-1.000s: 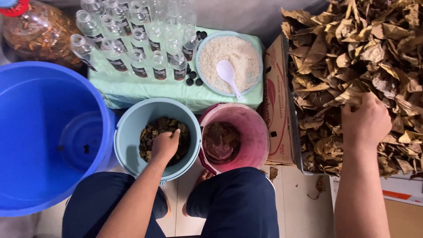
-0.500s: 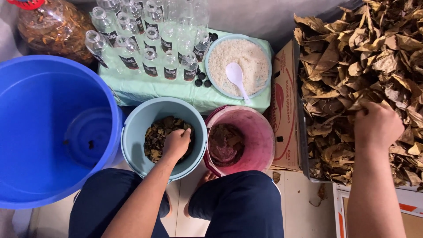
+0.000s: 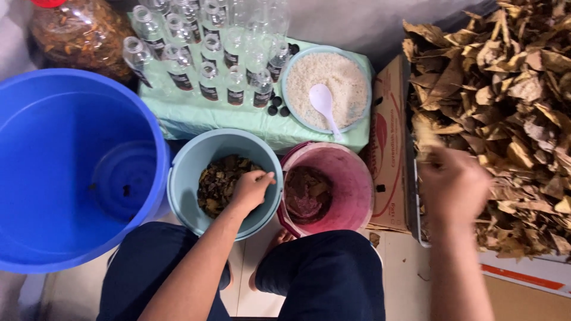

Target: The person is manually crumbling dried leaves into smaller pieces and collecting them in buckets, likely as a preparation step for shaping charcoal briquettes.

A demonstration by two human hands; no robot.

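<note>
**Dried leaves: hands at crate and bucket**

Dried leaves (image 3: 505,107) fill a crate at the person's right, beside a cardboard box (image 3: 389,148). Head view: the right hand (image 3: 455,184) is blurred above the near edge of the pile, fingers curled round a leaf fragment at its top. The left hand (image 3: 251,189) sits inside the pale blue bucket (image 3: 184,172), fingers closed loosely on the crumbled leaf pieces (image 3: 217,181) there. Just beside it stands a pink bucket (image 3: 357,178) holding dark wet matter. A large blue tub (image 3: 65,119) is at the left. Behind, on a green cloth (image 3: 196,116), stand clear glass bottles (image 3: 205,53) and a bowl of white grains (image 3: 327,83) with a white spoon (image 3: 324,104).
</note>
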